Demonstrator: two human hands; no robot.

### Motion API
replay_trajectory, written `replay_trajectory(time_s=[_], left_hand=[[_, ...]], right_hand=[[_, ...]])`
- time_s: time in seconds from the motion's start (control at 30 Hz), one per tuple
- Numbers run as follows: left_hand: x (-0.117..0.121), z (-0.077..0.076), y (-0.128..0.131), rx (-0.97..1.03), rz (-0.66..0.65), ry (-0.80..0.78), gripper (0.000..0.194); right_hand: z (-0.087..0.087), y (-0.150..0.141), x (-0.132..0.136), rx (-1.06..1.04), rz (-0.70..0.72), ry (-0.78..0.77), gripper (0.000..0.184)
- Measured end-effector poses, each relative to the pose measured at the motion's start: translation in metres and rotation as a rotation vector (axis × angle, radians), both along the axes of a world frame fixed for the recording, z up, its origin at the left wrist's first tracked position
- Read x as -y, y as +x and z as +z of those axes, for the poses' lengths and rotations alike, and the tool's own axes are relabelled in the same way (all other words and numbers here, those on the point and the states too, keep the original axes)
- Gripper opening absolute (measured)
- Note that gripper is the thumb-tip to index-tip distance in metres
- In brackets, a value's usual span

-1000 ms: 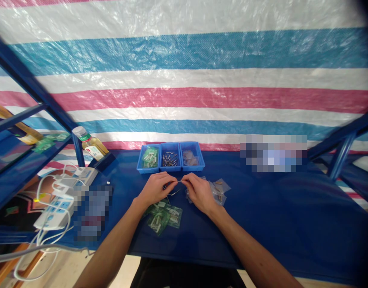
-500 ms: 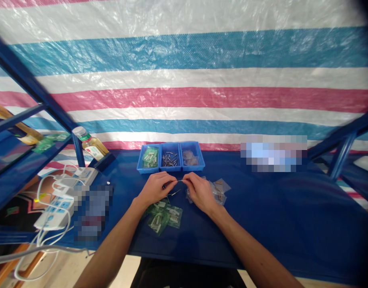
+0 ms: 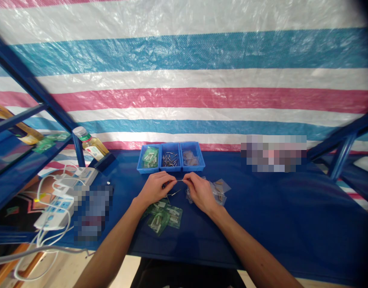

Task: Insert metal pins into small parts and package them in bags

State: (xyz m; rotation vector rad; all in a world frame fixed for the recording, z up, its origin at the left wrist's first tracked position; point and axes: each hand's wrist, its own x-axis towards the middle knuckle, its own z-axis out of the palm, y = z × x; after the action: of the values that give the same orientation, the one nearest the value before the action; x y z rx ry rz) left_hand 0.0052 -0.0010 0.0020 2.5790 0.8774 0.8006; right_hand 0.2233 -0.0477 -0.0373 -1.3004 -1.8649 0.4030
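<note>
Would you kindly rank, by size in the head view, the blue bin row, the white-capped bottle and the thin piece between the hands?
1. Blue bin row
2. White-capped bottle
3. Thin piece, pinched between left hand and right hand

Thin piece, details too small

The left forearm and right forearm are slanting inward, while the left hand and right hand are facing each other across a small gap, each pinching between thumb and what is probably the forefinger, the other digits being hard to see.
</note>
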Motion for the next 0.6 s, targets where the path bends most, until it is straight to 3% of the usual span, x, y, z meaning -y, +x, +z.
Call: replay_trajectory(time_s=[0.43,0.5,0.6], left_hand=[[0.0010,0.0001,0.0013,0.031,0.005,-0.013,0.020],[0.0005,-0.0019,0.0014,0.074,0.072,-0.048,0.020],[-0.0024,-0.0063,0.0005,0.205,0.286,-0.112,0.022]], right_hand=[[0.0027,0.0007,-0.0003,0.022,-0.061,-0.037,0.025],[0.0044,0.0009,-0.0002,-0.011,-0.080,-0.032,0.022],[0.0065,0.0011,0.0003,-0.054,-0.116,-0.036,0.024]])
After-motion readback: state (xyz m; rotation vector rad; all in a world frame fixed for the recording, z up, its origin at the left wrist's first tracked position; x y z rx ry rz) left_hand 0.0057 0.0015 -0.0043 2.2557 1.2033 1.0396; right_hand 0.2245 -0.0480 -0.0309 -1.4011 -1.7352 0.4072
